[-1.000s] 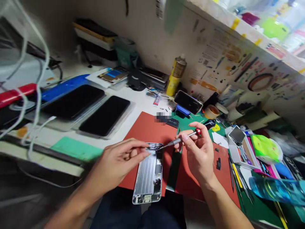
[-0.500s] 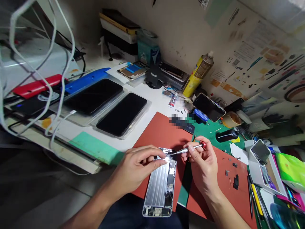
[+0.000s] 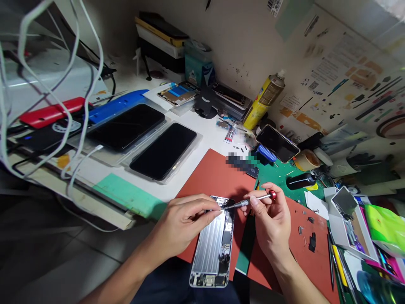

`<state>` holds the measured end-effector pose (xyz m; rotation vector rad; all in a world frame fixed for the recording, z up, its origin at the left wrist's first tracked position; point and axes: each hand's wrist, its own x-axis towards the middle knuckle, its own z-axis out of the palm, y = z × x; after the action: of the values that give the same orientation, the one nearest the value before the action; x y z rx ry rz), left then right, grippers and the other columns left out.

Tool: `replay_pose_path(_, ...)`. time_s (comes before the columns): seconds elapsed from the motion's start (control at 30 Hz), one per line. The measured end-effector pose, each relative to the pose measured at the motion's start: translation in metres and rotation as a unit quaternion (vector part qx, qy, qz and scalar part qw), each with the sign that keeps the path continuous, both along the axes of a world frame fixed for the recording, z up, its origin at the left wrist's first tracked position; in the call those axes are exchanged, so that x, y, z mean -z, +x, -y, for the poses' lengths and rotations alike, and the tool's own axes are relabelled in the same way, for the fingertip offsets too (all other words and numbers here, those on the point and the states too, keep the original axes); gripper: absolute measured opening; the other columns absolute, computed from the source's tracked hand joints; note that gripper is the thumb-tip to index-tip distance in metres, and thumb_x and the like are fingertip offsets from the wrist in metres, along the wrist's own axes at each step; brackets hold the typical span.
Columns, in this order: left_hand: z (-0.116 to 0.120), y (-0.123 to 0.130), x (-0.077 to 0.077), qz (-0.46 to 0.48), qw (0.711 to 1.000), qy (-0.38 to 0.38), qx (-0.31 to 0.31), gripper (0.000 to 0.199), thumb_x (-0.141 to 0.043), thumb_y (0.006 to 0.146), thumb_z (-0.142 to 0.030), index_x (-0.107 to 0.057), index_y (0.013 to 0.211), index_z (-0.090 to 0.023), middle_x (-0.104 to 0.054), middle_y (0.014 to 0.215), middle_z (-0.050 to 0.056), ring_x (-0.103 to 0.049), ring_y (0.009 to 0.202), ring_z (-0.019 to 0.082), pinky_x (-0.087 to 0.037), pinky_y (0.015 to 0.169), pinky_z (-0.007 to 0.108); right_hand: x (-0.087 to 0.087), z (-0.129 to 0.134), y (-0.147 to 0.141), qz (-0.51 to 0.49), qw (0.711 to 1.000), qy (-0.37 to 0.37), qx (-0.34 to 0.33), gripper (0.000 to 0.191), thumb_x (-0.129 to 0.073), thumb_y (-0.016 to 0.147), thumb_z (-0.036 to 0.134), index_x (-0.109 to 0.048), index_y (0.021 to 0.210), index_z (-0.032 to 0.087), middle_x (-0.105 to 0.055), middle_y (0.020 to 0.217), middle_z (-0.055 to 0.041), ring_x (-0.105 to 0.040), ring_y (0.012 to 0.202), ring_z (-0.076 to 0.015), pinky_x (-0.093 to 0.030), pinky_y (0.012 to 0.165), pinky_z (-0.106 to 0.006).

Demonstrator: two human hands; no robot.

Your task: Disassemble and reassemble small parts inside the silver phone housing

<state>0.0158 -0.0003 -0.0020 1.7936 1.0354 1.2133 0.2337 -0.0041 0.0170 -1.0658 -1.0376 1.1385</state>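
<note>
An opened phone [image 3: 210, 249] with a silver inner frame lies at the front edge of a reddish-brown mat [image 3: 202, 177]. Over its upper end is my left hand [image 3: 180, 223], thumb and index finger pinched together; whatever is between the fingertips is too small to make out. My right hand [image 3: 274, 223] grips a slim screwdriver [image 3: 243, 203] with a red cap, its tip pointing left, close to my left fingertips above the phone's top.
Two dark phones [image 3: 163, 151] lie on trays at the left. Small parts [image 3: 312, 241] sit on the mat's right side. A yellow spray can [image 3: 264, 99] stands at the back. Pens [image 3: 340, 261] and a white box [image 3: 354, 228] are at the right; white cables [image 3: 85, 84] hang at the left.
My left thumb and index fingertips have closed together. The screwdriver is held at a slightly flatter angle, its tip a little nearer my left fingertips. The whole view has shifted slightly.
</note>
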Motion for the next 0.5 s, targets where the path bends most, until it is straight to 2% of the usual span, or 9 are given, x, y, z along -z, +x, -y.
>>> replay_pose_path(0.1, 0.0, 0.001, -0.0025, -0.006, 1.0, 0.006, -0.003, 0.012, -0.071, 0.099, -0.016, -0.08, 0.094, -0.022, -0.08, 0.088, 0.001, -0.066, 0.064, 0.01, -0.05, 0.055, 0.021, -0.0027, 0.0055, -0.0008, 0.043, 0.998, 0.041, 0.024, 0.03, -0.079, 0.098, 0.027, -0.059, 0.121, 0.029, -0.078, 0.092, 0.0017, -0.076, 0.076, -0.0155, -0.066, 0.072, -0.031)
replay_pose_path(0.27, 0.0004, 0.0016, -0.0028, -0.014, 1.0, 0.008, -0.011, 0.009, -0.074, 0.098, -0.017, -0.079, 0.094, -0.022, -0.079, 0.087, -0.001, -0.062, 0.059, 0.008, -0.048, 0.053, 0.019, -0.0039, 0.0095, -0.0038, 0.075, 0.994, 0.072, 0.022, 0.027, -0.077, 0.1, 0.023, -0.061, 0.121, 0.029, -0.08, 0.091, 0.0012, -0.076, 0.079, -0.0144, -0.065, 0.076, -0.028)
replay_pose_path(0.5, 0.0011, 0.0014, 0.0014, -0.021, 1.0, 0.009, -0.017, 0.012, -0.072, 0.1, -0.017, -0.078, 0.092, -0.022, -0.08, 0.087, -0.001, -0.072, 0.072, 0.011, -0.056, 0.063, 0.019, -0.004, 0.0109, -0.0033, 0.084, 0.993, 0.068, 0.045, 0.029, -0.078, 0.099, 0.024, -0.06, 0.121, 0.026, -0.081, 0.093, -0.0026, -0.077, 0.079, -0.0165, -0.065, 0.074, -0.031)
